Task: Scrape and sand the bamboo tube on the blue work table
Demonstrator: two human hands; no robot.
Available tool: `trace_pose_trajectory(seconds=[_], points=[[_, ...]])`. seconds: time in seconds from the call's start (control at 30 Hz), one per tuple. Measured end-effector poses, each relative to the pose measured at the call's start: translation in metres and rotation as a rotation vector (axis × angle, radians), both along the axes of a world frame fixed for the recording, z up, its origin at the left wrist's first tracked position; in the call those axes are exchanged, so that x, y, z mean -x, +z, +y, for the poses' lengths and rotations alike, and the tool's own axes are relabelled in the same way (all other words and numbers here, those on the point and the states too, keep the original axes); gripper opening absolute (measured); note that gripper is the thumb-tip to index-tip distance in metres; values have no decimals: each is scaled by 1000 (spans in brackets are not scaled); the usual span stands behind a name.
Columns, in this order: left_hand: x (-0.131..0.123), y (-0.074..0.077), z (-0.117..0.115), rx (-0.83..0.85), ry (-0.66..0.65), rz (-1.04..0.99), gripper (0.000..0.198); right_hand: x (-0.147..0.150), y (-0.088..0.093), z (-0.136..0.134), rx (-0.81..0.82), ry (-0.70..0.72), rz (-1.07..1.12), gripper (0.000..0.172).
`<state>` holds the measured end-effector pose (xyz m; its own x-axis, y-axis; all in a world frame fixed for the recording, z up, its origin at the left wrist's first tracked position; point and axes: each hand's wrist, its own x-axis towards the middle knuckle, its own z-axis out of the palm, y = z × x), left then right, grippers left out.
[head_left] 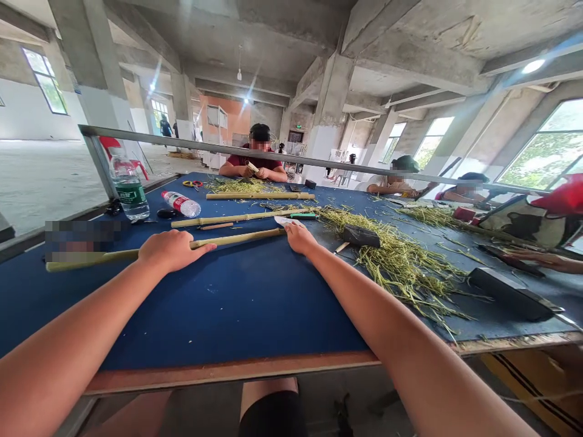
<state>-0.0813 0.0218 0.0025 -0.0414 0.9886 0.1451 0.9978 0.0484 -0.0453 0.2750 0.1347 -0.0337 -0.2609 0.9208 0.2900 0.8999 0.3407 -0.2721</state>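
Note:
A long bamboo pole point(243, 237) lies slantwise across the blue tabletop before me. My left hand point(167, 250) is closed over its middle, thumb stretched along the pole. At the pole's right end, my right hand point(299, 237) is closed on a thin white piece point(281, 221) that looks like paper or cloth; its fingers are partly hidden. Just beyond lie another bamboo pole point(218, 219), a short brown stick point(216, 226) and a green-handled tool point(304, 216). Right of my right hand, a dark block point(361, 236) rests against a heap of thin bamboo strips point(396, 261).
A water bottle point(129, 185) stands at the left; a red-labelled bottle point(181, 204) lies on its side. Red-and-yellow scissors point(192, 183) and a third bamboo pole point(259, 196) are farther back. A long dark block point(512, 294) sits right. Several people work around the table.

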Motion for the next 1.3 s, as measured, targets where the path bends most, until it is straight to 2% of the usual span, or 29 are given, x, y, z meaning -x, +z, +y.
trace_pose_trajectory(seconds=[0.07, 0.13, 0.2, 0.3, 0.37, 0.43, 0.5, 0.57, 0.67, 0.73, 0.83, 0.9, 0.97, 1.07, 1.13, 1.2, 1.23, 1.3], points=[[-3, -1, 0, 3, -13, 7, 95, -7, 0, 2, 5, -50, -21, 47], [-5, -3, 2, -8, -33, 29, 94, -5, -2, -1, 0, -33, -5, 47], [-5, -6, 4, -22, -43, 44, 91, 6, -5, -8, -13, 65, 46, 48], [-2, -7, 6, -12, -21, 21, 86, 25, -9, -17, -31, 310, 83, 49], [1, -7, 6, -2, -25, -5, 83, 27, -8, -17, -39, 368, 67, 49], [4, -6, 6, -17, -60, -23, 81, 18, -5, -11, -31, 254, 37, 49], [5, -5, 6, -49, -95, -38, 79, 2, -2, -2, -4, 54, 0, 49], [4, -3, 6, -88, -107, -33, 80, -12, 0, 4, 21, -89, -26, 50], [2, -1, 5, -134, -104, 12, 81, -12, 0, 4, 28, -133, -33, 50], [1, 0, 4, -121, -104, 24, 82, 3, -3, -3, 10, -32, -18, 51], [0, 0, 2, -51, -115, 5, 81, 31, -8, -16, -27, 272, 18, 52], [-1, 1, 0, -6, -109, 1, 81, 39, -8, -19, -40, 400, 26, 51], [-1, 1, -2, 11, -90, 6, 81, 32, -6, -15, -33, 344, 16, 50], [0, 3, -4, 18, -96, -13, 79, 3, 0, -1, 5, 42, -12, 50], [1, 4, -5, 28, -108, -33, 77, -12, 3, 6, 25, -99, -16, 51], [2, 4, -5, 28, -109, -45, 77, -13, 3, 7, 32, -132, -16, 52], [3, 4, -6, 25, -106, -49, 77, -8, 2, 6, 29, -103, -20, 52], [3, 3, -6, 15, -103, -54, 77, 9, -2, -1, 5, 45, -28, 51]])
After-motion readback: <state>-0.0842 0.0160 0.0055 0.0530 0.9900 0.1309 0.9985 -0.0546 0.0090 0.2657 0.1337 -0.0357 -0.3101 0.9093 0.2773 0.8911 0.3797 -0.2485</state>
